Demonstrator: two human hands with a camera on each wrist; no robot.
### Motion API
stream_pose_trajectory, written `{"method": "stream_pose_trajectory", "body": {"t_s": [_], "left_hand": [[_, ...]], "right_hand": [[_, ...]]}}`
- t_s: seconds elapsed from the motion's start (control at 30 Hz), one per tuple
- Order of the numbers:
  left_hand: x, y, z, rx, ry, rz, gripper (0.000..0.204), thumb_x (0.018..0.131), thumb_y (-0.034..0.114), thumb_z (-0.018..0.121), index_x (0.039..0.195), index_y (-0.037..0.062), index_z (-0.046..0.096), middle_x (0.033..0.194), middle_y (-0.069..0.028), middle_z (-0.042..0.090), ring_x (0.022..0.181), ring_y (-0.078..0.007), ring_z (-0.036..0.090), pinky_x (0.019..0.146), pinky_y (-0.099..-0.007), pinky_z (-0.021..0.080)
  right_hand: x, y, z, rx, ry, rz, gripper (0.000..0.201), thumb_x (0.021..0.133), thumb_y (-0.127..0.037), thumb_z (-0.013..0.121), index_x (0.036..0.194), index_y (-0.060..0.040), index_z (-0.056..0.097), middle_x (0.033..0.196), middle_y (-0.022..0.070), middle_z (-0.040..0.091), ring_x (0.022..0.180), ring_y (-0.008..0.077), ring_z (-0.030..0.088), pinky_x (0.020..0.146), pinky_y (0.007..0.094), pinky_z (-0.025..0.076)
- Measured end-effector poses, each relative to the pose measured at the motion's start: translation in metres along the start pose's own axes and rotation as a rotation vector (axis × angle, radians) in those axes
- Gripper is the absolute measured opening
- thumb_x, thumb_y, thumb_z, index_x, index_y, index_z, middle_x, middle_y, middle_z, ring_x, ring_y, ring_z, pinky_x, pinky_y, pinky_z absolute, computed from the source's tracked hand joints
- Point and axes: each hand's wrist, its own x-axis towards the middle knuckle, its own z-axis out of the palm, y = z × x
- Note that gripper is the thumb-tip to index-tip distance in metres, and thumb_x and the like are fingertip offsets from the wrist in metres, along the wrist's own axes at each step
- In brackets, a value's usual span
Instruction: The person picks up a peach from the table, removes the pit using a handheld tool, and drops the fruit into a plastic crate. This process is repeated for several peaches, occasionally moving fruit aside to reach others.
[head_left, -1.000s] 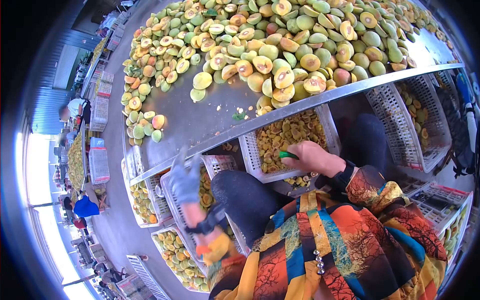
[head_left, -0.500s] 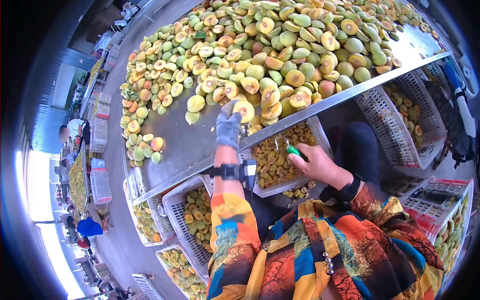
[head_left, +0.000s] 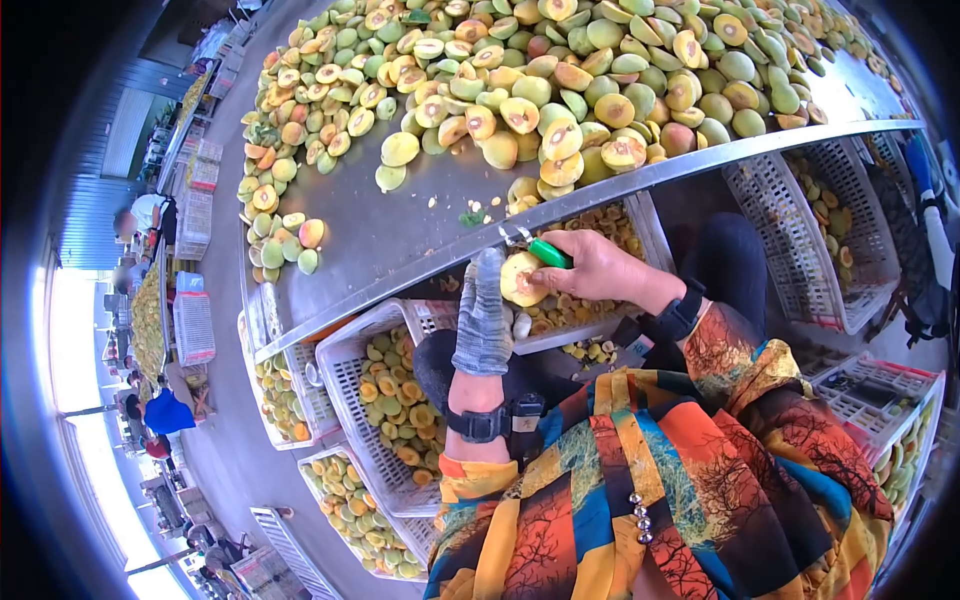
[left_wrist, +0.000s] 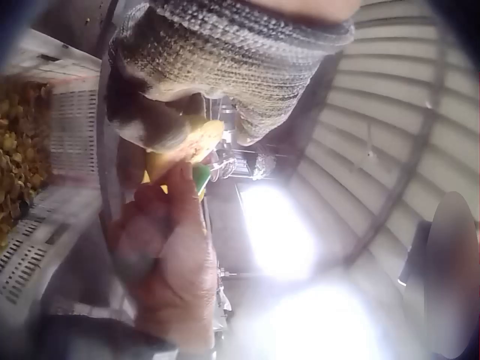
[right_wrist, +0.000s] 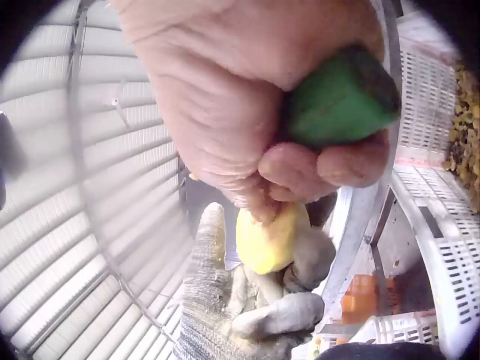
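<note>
From the head camera, a long metal table [head_left: 380,240] runs across the top, heaped with halved and whole green-yellow fruit [head_left: 560,80]. White slatted crates [head_left: 345,390] hang under its edge, several holding pitted halves. Further tables, stacked crates and other workers stand far off along the left side of the hall. Just below the table edge the gloved left hand [head_left: 483,320] holds a fruit half [head_left: 521,277], its fingers curled round it from beneath. The bare right hand [head_left: 597,265] grips a green-handled tool [head_left: 543,250] whose metal tip points toward the table edge; its thumb rests on the fruit half.

The left wrist camera, looking upward, shows what the head view does not: a ribbed metal roof and a glaring light. The knitted glove [left_wrist: 225,60] wraps the fruit half [left_wrist: 184,150], with the right hand [left_wrist: 169,270] below it.

The right wrist camera shows the right hand's fingers [right_wrist: 330,169] curled tight round the green handle [right_wrist: 341,97], the thumb pressing into the fruit half [right_wrist: 270,240], which sits cupped in the gloved fingers [right_wrist: 281,315].
</note>
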Motion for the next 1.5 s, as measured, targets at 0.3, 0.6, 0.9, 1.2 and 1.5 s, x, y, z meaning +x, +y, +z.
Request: {"method": "stream_pose_trajectory", "body": {"t_s": [0.3, 0.6, 0.9, 1.2, 1.5], "left_hand": [[0.009, -0.013, 0.002, -0.262, 0.214, -0.063, 0.035, 0.082, 0.042, 0.045, 0.091, 0.0102, 0.056, 0.074, -0.0034, 0.059, 0.049, -0.0141, 0.051, 0.029, -0.0202, 0.031], [0.01, -0.03, -0.007, -0.33, 0.246, 0.022, 0.038, 0.084, 0.038, 0.052, 0.104, 0.0062, 0.053, 0.092, -0.0062, 0.059, 0.077, -0.0175, 0.059, 0.062, -0.0276, 0.05], [0.023, -0.025, -0.025, -0.12, -0.019, -0.03, 0.049, 0.082, 0.05, 0.05, 0.093, 0.0027, 0.057, 0.08, -0.0098, 0.061, 0.064, -0.0193, 0.058, 0.063, -0.0289, 0.049], [0.017, -0.018, -0.018, -0.044, -0.124, -0.003, 0.04, 0.082, 0.039, 0.056, 0.094, 0.0006, 0.057, 0.079, -0.0094, 0.06, 0.069, -0.0174, 0.059, 0.061, -0.0275, 0.05], [0.022, -0.028, -0.017, -0.142, -0.01, 0.093, 0.058, 0.079, 0.059, 0.047, 0.076, 0.0016, 0.06, 0.067, -0.0098, 0.06, 0.059, -0.0195, 0.059, 0.056, -0.0299, 0.05]], "right_hand": [[-0.015, 0.003, 0.019, -0.328, 0.075, -0.026, 0.031, 0.09, -0.031, 0.041, 0.079, -0.0017, 0.042, 0.055, 0.0207, 0.05, 0.057, 0.041, 0.052, 0.051, 0.047, 0.039], [-0.028, -0.006, 0.035, -0.478, 0.008, -0.047, 0.034, 0.089, -0.032, 0.042, 0.079, -0.0005, 0.05, 0.053, 0.0198, 0.053, 0.052, 0.038, 0.055, 0.049, 0.0467, 0.043], [-0.028, -0.001, 0.044, -0.396, -0.106, -0.012, 0.037, 0.089, -0.032, 0.041, 0.077, 0.0015, 0.053, 0.056, 0.0212, 0.055, 0.055, 0.0388, 0.056, 0.053, 0.046, 0.045], [-0.026, 0.003, 0.042, -0.046, -0.275, 0.136, 0.039, 0.091, -0.033, 0.037, 0.087, 0.0007, 0.056, 0.071, 0.0216, 0.058, 0.07, 0.0383, 0.057, 0.065, 0.0443, 0.045], [-0.024, -0.008, 0.033, 0.032, -0.35, 0.287, 0.047, 0.092, -0.04, 0.031, 0.086, 0.0004, 0.055, 0.06, 0.0129, 0.054, 0.049, 0.0242, 0.053, 0.048, 0.0346, 0.044]]}}
